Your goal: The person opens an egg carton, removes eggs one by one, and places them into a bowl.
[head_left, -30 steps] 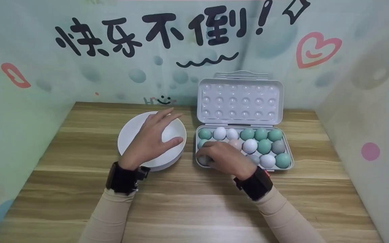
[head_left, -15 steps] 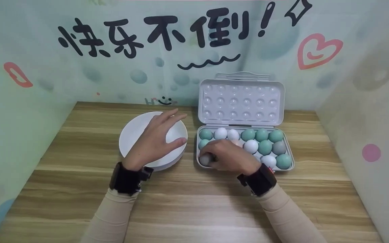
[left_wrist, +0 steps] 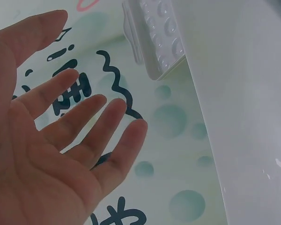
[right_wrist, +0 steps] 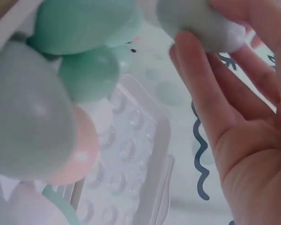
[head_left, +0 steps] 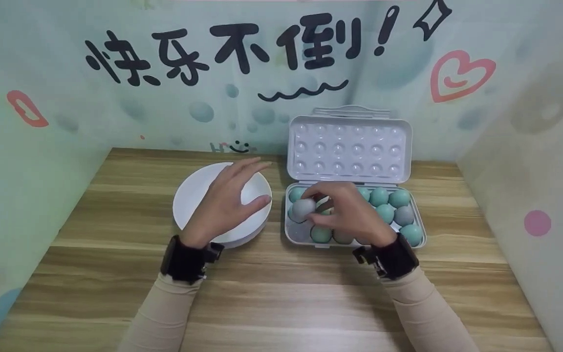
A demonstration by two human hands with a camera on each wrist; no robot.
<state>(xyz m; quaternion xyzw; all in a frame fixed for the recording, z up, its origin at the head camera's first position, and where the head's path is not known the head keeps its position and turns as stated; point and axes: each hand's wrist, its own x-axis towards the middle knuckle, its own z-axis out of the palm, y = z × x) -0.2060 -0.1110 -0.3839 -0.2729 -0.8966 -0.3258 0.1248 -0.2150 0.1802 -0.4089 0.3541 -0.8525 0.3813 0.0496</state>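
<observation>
In the head view my right hand pinches a pale grey egg between thumb and fingers, above the left end of an egg box. The right wrist view shows the same grey egg held at the fingertips, over other eggs. Green, grey and pink eggs sit in the box, partly hidden by the hand; its front-left hollow holds no egg. My left hand hovers over a round white bowl. Its fingers are spread and hold nothing, as the left wrist view of the left hand also shows.
The box's dimpled lid stands raised at the back, near the printed backdrop. Bowl and box sit side by side on the wood-grain table, with a narrow gap between them.
My right hand has lifted the grey egg out of the front-left hollow, up and slightly toward the back. The left hand has stayed over the bowl with hardly any motion.
</observation>
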